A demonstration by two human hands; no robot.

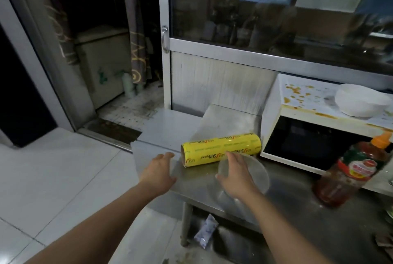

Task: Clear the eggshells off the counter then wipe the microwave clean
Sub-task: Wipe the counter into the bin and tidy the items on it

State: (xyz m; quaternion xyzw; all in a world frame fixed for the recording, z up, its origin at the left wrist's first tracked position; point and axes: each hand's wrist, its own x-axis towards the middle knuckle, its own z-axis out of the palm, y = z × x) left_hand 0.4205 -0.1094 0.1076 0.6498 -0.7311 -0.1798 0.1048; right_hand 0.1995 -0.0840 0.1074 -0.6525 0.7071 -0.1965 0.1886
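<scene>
The white microwave (274, 102) stands at the right on the steel counter (297, 191), its top spattered with orange stains (297, 91). My left hand (158, 171) hovers open over the counter's left corner, beside the end of a yellow cling-film roll (221, 149). My right hand (235, 175) is spread with fingers apart over a clear round plastic lid or dish (259, 170) that lies on the counter in front of the roll; whether it touches the dish is unclear. No eggshells are visible.
A white bowl (361, 100) sits upside down on the microwave top. A chili sauce bottle (353, 170) with an orange cap stands at the right. A white packet (206, 232) lies under the counter. A doorway at the left opens onto tiled floor.
</scene>
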